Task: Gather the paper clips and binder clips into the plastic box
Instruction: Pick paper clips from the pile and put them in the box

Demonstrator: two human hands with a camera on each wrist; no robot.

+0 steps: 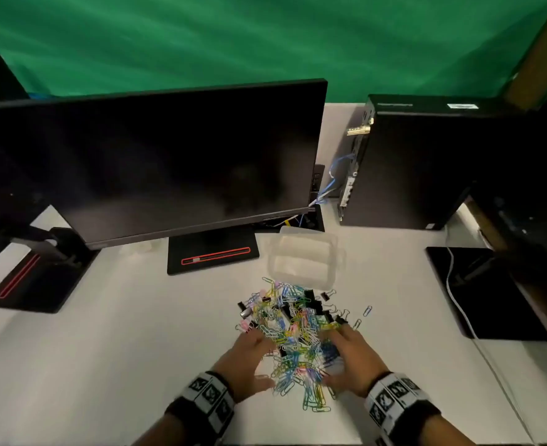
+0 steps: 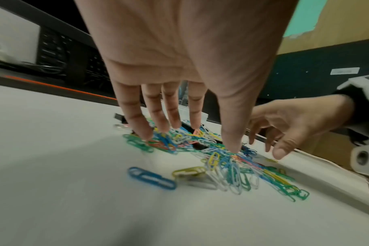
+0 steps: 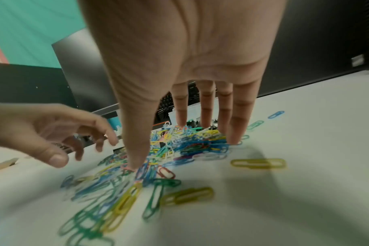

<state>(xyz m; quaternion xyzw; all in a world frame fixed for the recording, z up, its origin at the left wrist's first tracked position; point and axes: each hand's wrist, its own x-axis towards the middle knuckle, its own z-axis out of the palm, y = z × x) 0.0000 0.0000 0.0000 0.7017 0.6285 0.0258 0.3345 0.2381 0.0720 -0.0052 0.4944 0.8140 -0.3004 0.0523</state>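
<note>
A heap of coloured paper clips (image 1: pixel 293 342) mixed with black binder clips (image 1: pixel 310 300) lies on the white desk, just in front of a clear plastic box (image 1: pixel 304 255). My left hand (image 1: pixel 249 358) flanks the heap's left side with straight spread fingers (image 2: pixel 137 123) whose tips touch the clips (image 2: pixel 221 159). My right hand (image 1: pixel 349 358) flanks the right side, its fingers (image 3: pixel 238 124) also straight and resting on the clips (image 3: pixel 190 144). Neither hand holds anything. The box stands open-topped beyond the heap.
A dark monitor (image 1: pixel 156 165) on a stand (image 1: pixel 212 252) rises behind the heap. A black computer case (image 1: pixel 426 162) stands at the back right, a second stand (image 1: pixel 37 275) at the left, and a black pad (image 1: pixel 484 294) with a white cable at the right. Stray clips (image 1: pixel 367 310) lie right of the heap.
</note>
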